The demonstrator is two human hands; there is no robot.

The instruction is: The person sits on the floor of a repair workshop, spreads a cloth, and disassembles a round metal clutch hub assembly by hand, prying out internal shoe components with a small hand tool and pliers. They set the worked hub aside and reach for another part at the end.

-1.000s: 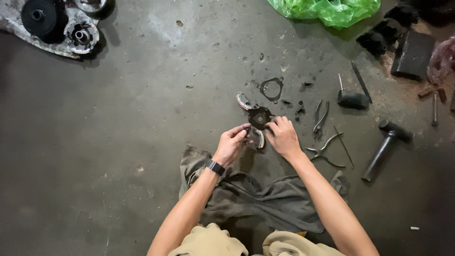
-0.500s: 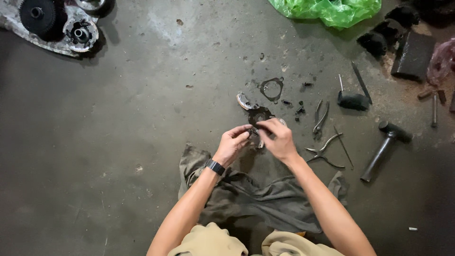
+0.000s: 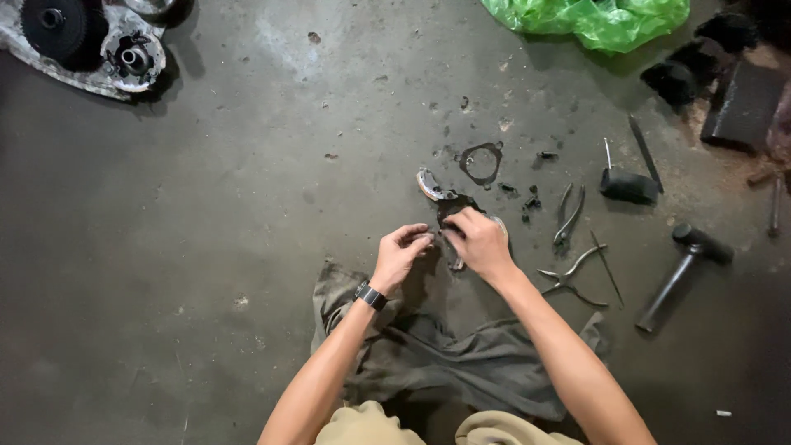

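Seen from above, a person's two bare forearms reach up from the bottom of the frame over a stained concrete floor (image 3: 206, 247). Just above the middle of the frame, the right hand (image 3: 479, 243) is curled over a dark, greasy metal part (image 3: 451, 206) with curved shoes, its fingers closed on the part's lower side. The left hand (image 3: 401, 255), with a dark watch (image 3: 372, 295) on its wrist, is just beside it to the left; its thumb and fingertips are pressed together on something small at the part's edge, too small to make out. Below the hands a crumpled grey-green cloth (image 3: 461, 363) lies on the floor. Just right of the hands lie pliers (image 3: 568, 216) and a second, splayed pair (image 3: 574, 276); farther right are a mallet (image 3: 682, 276) and a small dark tool (image 3: 628, 183). A thin ring-shaped gasket (image 3: 481, 161) lies just above the part. A bright green plastic bag (image 3: 593, 18) sits at the top edge, right of centre, and a metal engine casing (image 3: 82, 41) fills the upper left corner.
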